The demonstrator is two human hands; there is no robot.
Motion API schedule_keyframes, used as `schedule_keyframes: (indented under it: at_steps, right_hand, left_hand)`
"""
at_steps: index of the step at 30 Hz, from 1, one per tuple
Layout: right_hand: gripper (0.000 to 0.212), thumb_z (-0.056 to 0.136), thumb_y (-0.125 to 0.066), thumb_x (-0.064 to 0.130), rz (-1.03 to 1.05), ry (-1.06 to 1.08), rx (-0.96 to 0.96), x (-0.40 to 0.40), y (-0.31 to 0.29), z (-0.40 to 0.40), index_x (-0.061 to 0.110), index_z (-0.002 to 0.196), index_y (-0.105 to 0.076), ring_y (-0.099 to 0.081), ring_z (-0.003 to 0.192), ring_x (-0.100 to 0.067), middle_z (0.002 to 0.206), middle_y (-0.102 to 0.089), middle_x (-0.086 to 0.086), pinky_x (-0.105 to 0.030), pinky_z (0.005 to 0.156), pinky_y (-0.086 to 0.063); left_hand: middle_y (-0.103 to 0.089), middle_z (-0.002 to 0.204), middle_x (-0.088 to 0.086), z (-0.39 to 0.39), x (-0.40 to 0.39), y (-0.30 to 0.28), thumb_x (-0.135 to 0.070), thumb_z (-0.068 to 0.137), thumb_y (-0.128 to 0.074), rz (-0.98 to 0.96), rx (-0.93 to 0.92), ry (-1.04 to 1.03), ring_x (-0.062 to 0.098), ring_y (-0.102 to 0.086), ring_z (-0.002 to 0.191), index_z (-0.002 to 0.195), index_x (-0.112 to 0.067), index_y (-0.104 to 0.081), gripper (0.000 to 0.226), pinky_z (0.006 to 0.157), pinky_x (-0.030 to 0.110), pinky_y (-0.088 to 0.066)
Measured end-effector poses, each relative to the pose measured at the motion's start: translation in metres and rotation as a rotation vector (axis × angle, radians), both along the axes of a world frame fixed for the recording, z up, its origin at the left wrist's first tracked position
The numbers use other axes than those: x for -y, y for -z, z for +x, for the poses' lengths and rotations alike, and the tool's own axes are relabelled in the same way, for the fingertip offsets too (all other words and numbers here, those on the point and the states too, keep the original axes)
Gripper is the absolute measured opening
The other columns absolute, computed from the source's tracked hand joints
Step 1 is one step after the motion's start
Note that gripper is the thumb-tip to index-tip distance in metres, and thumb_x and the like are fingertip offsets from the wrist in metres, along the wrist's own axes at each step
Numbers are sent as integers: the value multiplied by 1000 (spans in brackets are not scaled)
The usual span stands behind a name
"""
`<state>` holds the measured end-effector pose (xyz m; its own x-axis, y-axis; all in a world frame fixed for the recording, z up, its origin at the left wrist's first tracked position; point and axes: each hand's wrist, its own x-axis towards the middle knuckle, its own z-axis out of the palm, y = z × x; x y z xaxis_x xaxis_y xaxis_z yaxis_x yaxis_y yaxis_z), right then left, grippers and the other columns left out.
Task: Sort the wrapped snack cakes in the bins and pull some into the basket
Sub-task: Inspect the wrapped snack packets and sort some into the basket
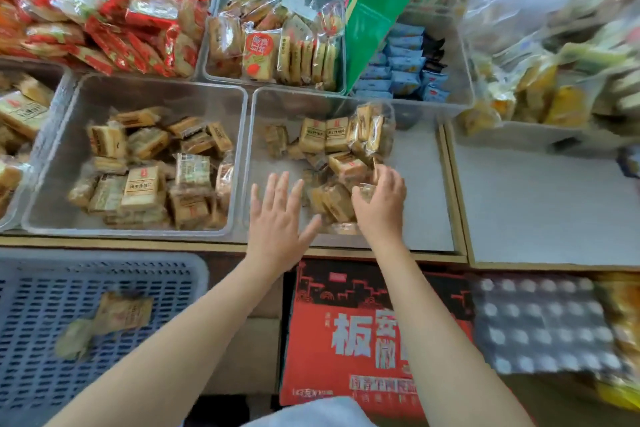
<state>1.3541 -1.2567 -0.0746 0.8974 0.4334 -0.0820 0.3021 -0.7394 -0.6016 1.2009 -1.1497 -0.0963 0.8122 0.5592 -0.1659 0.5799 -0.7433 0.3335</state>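
The right hand (379, 199) is curled around a wrapped snack cake (365, 191) at the near edge of the pile, fingers closed on its clear wrapper, though motion blur hides how firm the hold is. The left hand (278, 215) hovers just beside it, flat and spread, holding nothing, its fingertips over the front wall of the same clear bin (252, 135) in the centre of the frame.

The step in hand looks like pulling cakes from this bin. The next move would call for lifting the gripped cake clear of its neighbours (several lean against it) and carrying it down and left to the blue basket (180, 274) in the lower left of the frame, where two wrapped cakes (123, 312) already lie on the slatted floor.

The centre bin holds a loose heap of tan cakes (332, 135), some standing on edge toward the back, with bare floor to the left and right. The clear bin (69, 107) to its left carries a fuller, jumbled layer of similar cakes. Behind, a smaller bin (211, 55) holds cakes stood in a row, and red-wrapped packs (114, 3) are heaped in the upper left. A bare grey desk (554, 204) section lies at the right.
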Motion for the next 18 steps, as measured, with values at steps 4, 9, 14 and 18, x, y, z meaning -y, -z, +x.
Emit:
schedule_keyframes:
  at_steps: [4,9,14,18]
  right_hand:
    - [69,95,-69,17,-139,-112,-153,12,10,21,10,151,-31,-52,130,-30,153,-30,-12,-40,106,-49]
    - [38,92,-74,18,-15,-87,-177,21,13,23,12,124,-54,-61,111,-22,140,-39,-5,-27,89,-50]
    - [18,90,-76,19,279,-49,-254,27,3,20,21,101,-63,-64,89,-11,98,-66,6,-18,78,-52]
    - [25,93,-73,14,380,-153,-569,12,1,11,17,117,-68,-67,98,-10,102,-70,7,-19,84,-56]
  left_hand:
    - [-15,171,7,8,13,7,-84,81,8,43,-168,22,23,-6,159,164,-21,-16,106,128,48,-3]
    - [-34,165,4,12,10,8,-90,81,-4,28,-156,-17,23,-26,154,162,-22,-25,107,123,45,-23]
    - [-51,152,-2,17,10,-5,-87,88,-22,-88,-128,-55,18,-49,138,160,-26,-29,95,108,40,-42]
    - [-67,123,-15,34,2,-17,-69,89,-60,-548,71,-242,9,-65,111,138,-34,-54,61,91,37,-54]
